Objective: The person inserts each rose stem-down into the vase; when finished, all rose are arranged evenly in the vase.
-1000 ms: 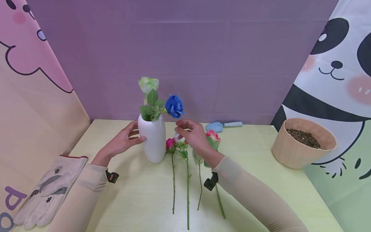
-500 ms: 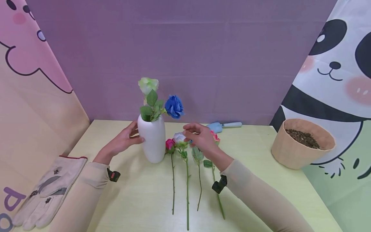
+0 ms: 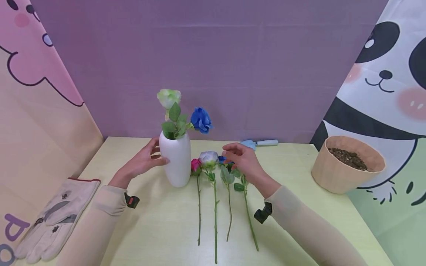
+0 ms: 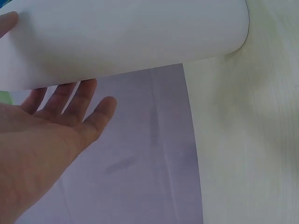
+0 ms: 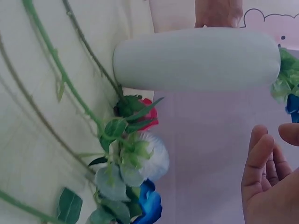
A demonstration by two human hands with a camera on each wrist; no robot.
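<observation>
A white vase (image 3: 176, 162) stands upright on the table, holding a pale green-white rose (image 3: 169, 98) and a blue rose (image 3: 201, 120) that leans right. My left hand (image 3: 143, 160) steadies it from the left, thumb on its front and fingers round the far side. My right hand (image 3: 247, 162) hovers with loosely bent fingers and nothing in them, over the heads of the loose flowers. Those lie side by side: a deep pink rose (image 3: 196, 164), a whitish flower (image 3: 209, 159), a blue one (image 3: 222, 159), and one with its head mostly hidden behind my hand.
A blue trowel (image 3: 264, 142) lies at the table's back edge. On the right stands a tan pot (image 3: 332, 173) with dark soil (image 3: 349, 159) in it. Pale work gloves (image 3: 56, 221) lie at the left edge. A purple backdrop (image 3: 213, 66) rises behind the table.
My right hand has moved to the right, away from the blue rose in the vase, uncovering the whitish and blue flower heads. My left hand has stayed at the vase.
</observation>
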